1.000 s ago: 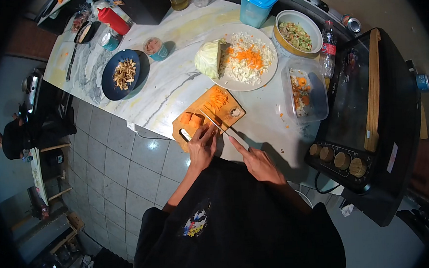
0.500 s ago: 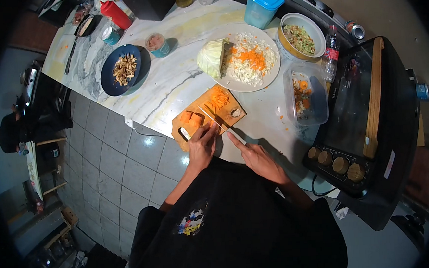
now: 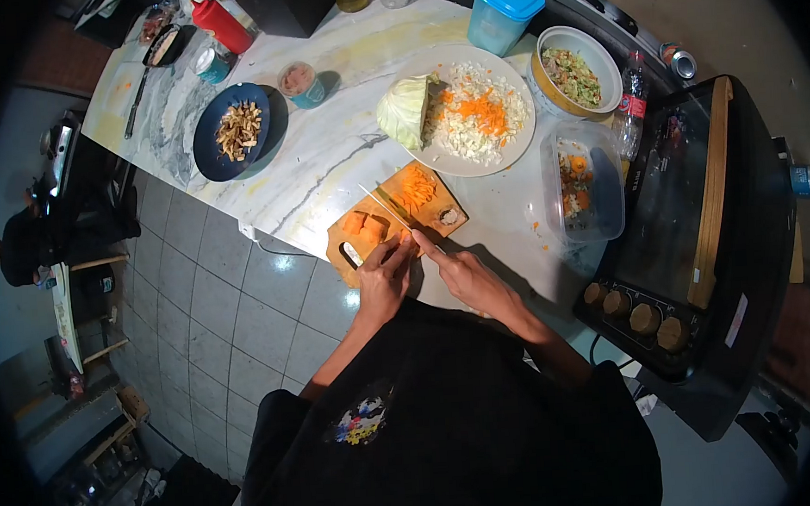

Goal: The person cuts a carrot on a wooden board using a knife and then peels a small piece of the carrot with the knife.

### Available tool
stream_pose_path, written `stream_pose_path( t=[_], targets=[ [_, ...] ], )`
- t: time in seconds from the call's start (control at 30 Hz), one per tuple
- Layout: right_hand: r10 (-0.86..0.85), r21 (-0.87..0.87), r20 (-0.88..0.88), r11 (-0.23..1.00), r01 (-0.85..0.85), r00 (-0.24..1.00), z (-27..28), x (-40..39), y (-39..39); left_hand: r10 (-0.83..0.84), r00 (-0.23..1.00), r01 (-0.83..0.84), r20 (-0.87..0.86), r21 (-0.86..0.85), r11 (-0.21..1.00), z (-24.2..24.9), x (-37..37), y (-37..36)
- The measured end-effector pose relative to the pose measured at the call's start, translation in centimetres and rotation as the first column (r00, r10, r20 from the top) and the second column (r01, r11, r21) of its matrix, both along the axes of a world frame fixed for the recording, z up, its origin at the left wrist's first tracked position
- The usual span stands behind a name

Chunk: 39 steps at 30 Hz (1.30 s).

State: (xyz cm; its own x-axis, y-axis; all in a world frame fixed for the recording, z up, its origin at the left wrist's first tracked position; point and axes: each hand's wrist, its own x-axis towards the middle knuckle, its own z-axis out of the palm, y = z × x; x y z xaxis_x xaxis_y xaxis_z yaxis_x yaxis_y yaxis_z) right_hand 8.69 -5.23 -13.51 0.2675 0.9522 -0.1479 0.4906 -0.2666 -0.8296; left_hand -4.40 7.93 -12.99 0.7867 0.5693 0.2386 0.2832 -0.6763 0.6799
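A wooden cutting board [image 3: 433, 218] lies at the table's near edge, with carrot chunks [image 3: 364, 226] on its left part and thin carrot strips [image 3: 417, 189] on its far part. My right hand [image 3: 467, 277] is closed around the handle of a knife [image 3: 385, 204], whose blade points forward and left across the board. Bent fingers of my left hand [image 3: 384, 275] press a carrot piece [image 3: 405, 238] against the board, right beside the blade. Most of that piece is hidden under the fingers. Beyond the board, a large plate [image 3: 460, 163] carries chopped cabbage, shredded carrot and a cabbage wedge [image 3: 403, 114].
At right stand a clear plastic container [image 3: 598, 227] with scraps, a bowl [image 3: 608, 60] of chopped vegetables, a bottle [image 3: 631, 109] and a black toaster oven [image 3: 671, 209]. Leftward are a dark plate [image 3: 209, 163] of brown pieces, a small tub [image 3: 302, 85] and a red squeeze bottle [image 3: 221, 26].
My right hand and the knife have shifted slightly up and left, closer to my left hand. My left hand stays on the carrot piece. The whole view has moved a little.
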Motion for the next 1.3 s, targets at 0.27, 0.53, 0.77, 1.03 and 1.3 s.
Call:
stream_pose_path(
  t=[0.27, 0.53, 0.77, 1.03, 1.3],
  targets=[
    [-0.015, 0.037, -0.022, 0.999, 0.016, 1.0, 0.0, 0.2, 0.5, 0.009, 1.0, -0.009, 0.007, -0.021, 1.0, -0.2, -0.1, -0.1],
    [-0.02, 0.025, -0.055, 0.999, 0.021, 0.998, 0.6, -0.3, -0.2, 0.026, 1.0, -0.026, -0.008, -0.035, 0.999, -0.4, -0.5, -0.6],
    [0.009, 0.076, -0.064, 0.997, -0.004, 0.998, 0.4, 0.1, 1.0, -0.01, 1.0, 0.009, -0.022, -0.039, 0.999, -0.1, -0.5, -0.3],
    [-0.013, 0.097, -0.016, 0.995, 0.014, 1.0, -0.8, 0.0, 1.6, -0.007, 1.0, 0.006, -0.015, -0.046, 0.999, -0.3, -0.7, -0.5],
    [-0.007, 0.034, 0.066, 0.999, 0.005, 0.998, -0.8, -0.6, 0.5, 0.018, 1.0, -0.019, -0.014, -0.077, 0.997, -0.3, -0.7, -0.5]
  ],
)
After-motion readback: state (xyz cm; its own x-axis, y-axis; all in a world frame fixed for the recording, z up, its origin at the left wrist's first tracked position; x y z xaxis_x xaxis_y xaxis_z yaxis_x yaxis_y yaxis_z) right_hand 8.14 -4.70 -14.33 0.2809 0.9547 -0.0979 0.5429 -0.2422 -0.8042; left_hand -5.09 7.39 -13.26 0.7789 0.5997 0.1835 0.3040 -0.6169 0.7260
